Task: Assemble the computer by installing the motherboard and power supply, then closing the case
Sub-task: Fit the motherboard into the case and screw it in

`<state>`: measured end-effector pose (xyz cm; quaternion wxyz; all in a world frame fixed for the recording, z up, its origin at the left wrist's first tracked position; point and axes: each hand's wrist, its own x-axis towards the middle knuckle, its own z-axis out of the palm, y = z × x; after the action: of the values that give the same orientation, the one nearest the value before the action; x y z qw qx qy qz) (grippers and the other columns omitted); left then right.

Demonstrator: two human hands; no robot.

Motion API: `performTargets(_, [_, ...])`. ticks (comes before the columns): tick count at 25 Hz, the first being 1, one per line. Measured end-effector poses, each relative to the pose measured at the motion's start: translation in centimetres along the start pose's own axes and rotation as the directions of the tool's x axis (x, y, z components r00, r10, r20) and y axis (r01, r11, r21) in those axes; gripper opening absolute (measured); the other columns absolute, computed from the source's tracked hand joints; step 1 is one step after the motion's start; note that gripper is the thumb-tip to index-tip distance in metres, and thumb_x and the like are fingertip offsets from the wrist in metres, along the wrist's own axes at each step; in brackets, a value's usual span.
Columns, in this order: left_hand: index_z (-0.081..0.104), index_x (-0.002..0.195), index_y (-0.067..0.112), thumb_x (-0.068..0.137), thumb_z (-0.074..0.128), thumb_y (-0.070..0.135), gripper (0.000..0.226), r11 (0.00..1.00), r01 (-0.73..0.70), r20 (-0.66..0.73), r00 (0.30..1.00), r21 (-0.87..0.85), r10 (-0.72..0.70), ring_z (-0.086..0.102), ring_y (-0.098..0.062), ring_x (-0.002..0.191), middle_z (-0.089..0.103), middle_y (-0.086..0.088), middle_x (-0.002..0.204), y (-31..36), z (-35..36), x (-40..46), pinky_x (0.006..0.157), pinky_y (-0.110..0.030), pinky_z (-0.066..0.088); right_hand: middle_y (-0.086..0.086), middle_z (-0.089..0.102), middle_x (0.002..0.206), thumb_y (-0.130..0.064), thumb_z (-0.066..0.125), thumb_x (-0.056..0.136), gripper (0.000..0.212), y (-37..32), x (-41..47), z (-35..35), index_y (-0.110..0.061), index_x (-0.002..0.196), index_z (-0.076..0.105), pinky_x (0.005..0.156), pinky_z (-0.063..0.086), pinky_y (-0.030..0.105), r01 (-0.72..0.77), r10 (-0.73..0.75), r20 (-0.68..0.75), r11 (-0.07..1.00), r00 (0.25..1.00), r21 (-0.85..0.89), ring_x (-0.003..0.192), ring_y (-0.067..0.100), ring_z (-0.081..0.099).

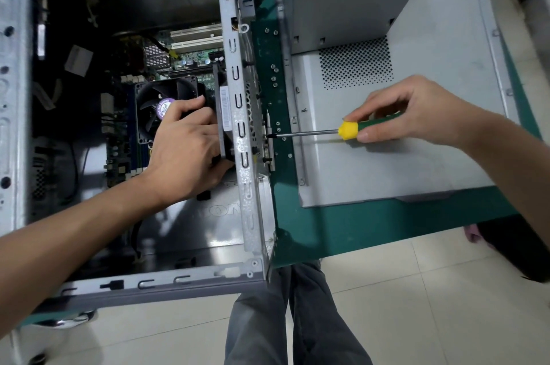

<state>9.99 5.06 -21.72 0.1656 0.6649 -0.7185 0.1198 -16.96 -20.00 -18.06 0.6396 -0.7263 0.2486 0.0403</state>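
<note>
Two hands: left on one fan, right gripping one screwdriver.

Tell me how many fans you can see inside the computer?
2. One fan with a purple sticker lies flat on the motherboard, partly under the left hand. A second fan stands against the case's back wall, gripped by that hand. Others may be hidden.
</note>
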Motion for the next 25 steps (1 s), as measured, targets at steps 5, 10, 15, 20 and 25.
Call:
performTargets(5, [0.047,0.058,0.016,0.085,0.057,0.024,0.030,1.000,0.001,-0.002,1.000,-0.021,-0.001,0.039,-0.017,0.069,0.038,0.007,0.056,0.1,-0.2,0.2,0.107,-0.017,0.015,0.008,0.074,0.106,-0.023,0.084,0.064,0.041,0.6,0.0,-0.5,-0.018,0.104,0.078,0.092,0.054,0.043,-0.088,0.080,0.105,0.994,0.991,0.071,0.102,0.035,0.068])
performTargets(10, [0.045,0.058,0.017,0.086,0.059,0.023,0.032,0.999,-0.011,0.009,1.000,-0.032,0.012,0.041,-0.017,0.070,0.034,0.007,0.057,0.3,-0.4,0.5,0.106,-0.018,0.016,0.019,0.073,0.103,-0.011,0.072,0.071,0.035,1.5,0.5,-1.4,-0.018,0.105,0.077,0.064,0.050,0.031,-0.282,0.251,0.162,0.936,0.954,0.212,0.084,0.029,0.067])
performTargets(15, [0.045,0.058,0.018,0.091,0.052,0.026,0.035,0.999,-0.020,0.014,1.000,-0.031,0.021,0.044,-0.018,0.071,0.039,0.006,0.057,0.5,-0.7,0.6,0.097,-0.024,0.022,0.014,0.075,0.099,-0.024,0.085,0.061,0.035,2.8,-0.9,-0.8,-0.018,0.095,0.079,0.065,0.056,0.021,-0.204,0.224,-0.021,0.918,0.974,0.340,0.085,0.023,0.072])
performTargets(20, [0.043,0.058,0.019,0.089,0.053,0.023,0.033,0.999,-0.031,0.018,0.999,-0.021,0.032,0.043,-0.018,0.071,0.031,0.010,0.060,0.5,-0.7,0.7,0.094,-0.027,0.025,0.008,0.073,0.113,-0.014,0.081,0.061,0.030,3.5,-1.9,0.3,-0.017,0.091,0.080,0.079,0.056,0.021,-0.124,0.175,-0.082,0.894,0.981,0.430,0.100,0.022,0.071])
performTargets(25, [0.044,0.055,0.015,0.082,0.063,0.020,0.033,1.000,-0.022,0.038,0.999,-0.009,0.023,0.041,-0.017,0.068,0.039,0.005,0.054,0.3,-0.5,0.5,0.093,-0.030,0.030,0.010,0.075,0.097,-0.018,0.075,0.072,0.015,2.0,-1.1,1.0,-0.016,0.087,0.074,0.062,0.057,0.022,-0.119,0.207,-0.155,0.889,0.966,0.443,0.076,0.022,0.072])
